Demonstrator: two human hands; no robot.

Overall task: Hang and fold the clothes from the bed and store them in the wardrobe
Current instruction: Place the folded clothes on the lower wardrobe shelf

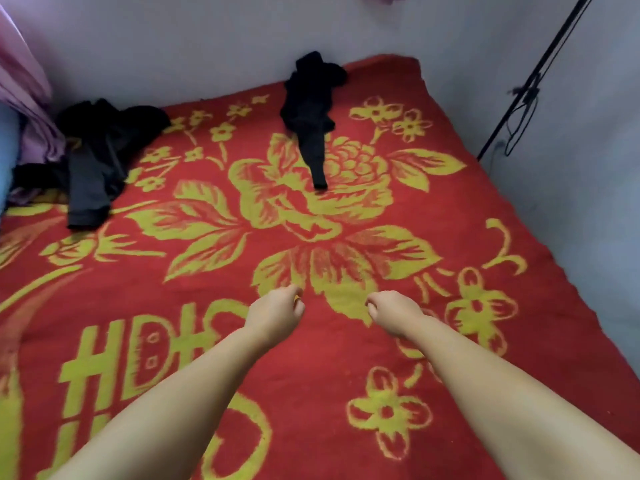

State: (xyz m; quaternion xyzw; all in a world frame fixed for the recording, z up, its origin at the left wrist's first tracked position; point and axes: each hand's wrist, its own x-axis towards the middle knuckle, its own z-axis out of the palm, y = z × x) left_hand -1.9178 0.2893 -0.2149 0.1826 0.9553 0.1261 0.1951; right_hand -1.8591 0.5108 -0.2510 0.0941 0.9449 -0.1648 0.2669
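Both hands reach out over the bed: left hand (275,315) and right hand (391,313) loosely curled, holding nothing, hovering over the red blanket with yellow flower print (346,375). Black crumpled garment (310,112) lies well ahead near the wall; dark grey-black clothes pile (100,157) sits far left by pink striped fabric (20,81). Step looks like reaching for the next garment; next move needs a forward stretch and grab.
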